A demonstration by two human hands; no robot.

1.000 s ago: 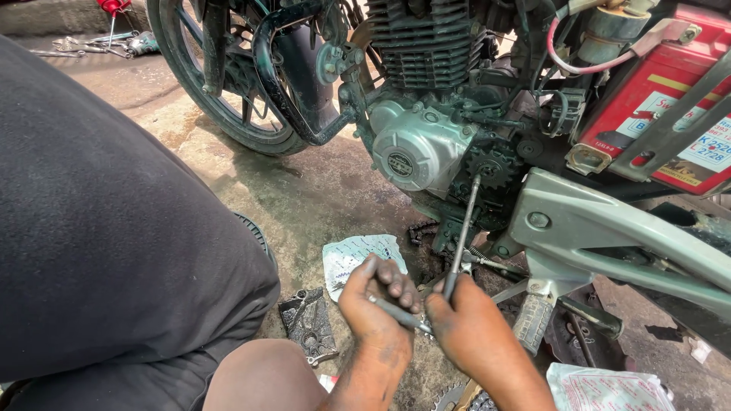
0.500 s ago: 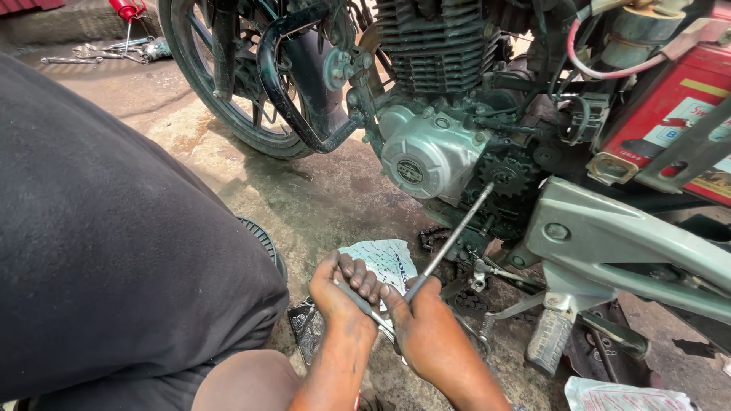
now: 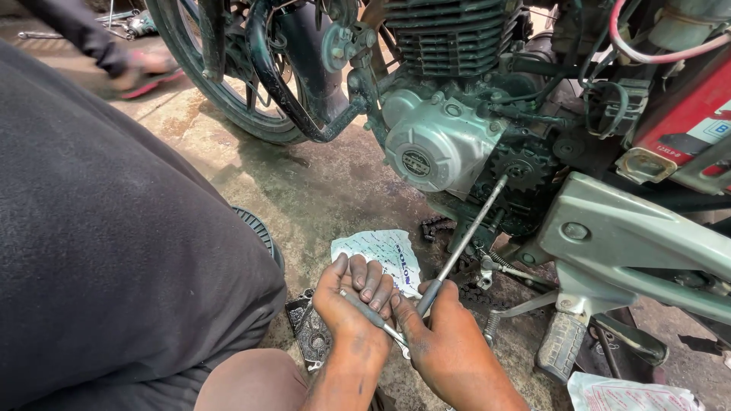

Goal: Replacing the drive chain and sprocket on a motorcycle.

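Two hands, one long rod, little else in play. The motorcycle (image 3: 457,46) stood up and ahead of both hands. The person's dark trouser leg (image 3: 114,251) filled the space to the left of them.

The silver engine cover (image 3: 434,144) lay up and ahead of the left hand (image 3: 352,301). The long rod (image 3: 466,234) ran from the right hand (image 3: 449,346) up and to the right, and its tip sat at or just beside the toothed sprocket (image 3: 520,169). I couldn't tell whether it actually touched.

Change over the last second: the rod had gone from near upright to a clear lean to the right. Both hands had slid left along the ground (image 3: 327,190), away from the footpeg (image 3: 561,344). The tip had stayed near the sprocket.

Right hand: closed around the rod's grey handle, thumb side up. Left hand: fingers curled shut over a slim metal tool (image 3: 369,313) lying across the palm, knuckles just beside the right hand.

A crumpled white paper packet (image 3: 381,251) lay on the ground just beyond the left hand's fingers.

My read: the rod had only been re-angled at the sprocket, so nothing had been freed or moved yet. The second tool was held ready and not applied.
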